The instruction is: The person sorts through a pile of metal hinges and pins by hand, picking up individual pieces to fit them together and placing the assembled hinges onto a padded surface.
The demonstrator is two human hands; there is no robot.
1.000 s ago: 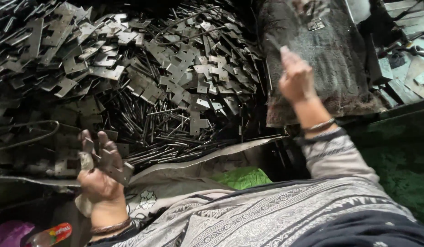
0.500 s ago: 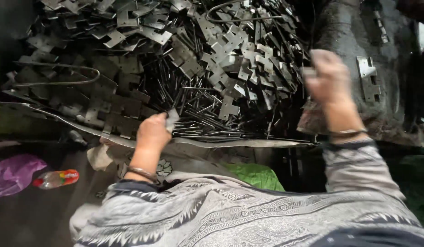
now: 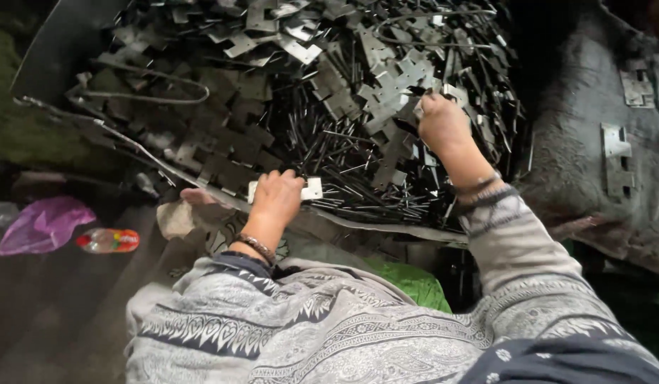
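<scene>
Left hand (image 3: 278, 195) pinches a flat, pale grey, notched metal plate (image 3: 311, 189); right hand (image 3: 443, 124) is closed on similar stamped plates in the dark heap (image 3: 329, 92).

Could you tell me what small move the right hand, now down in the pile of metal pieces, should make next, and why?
Probably close on one flat plate and lift it clear. The right hand is fisted down in the heap of metal pieces, among loose rods that could snag, while the left hand already rests on a flat plate at the near edge.
</scene>
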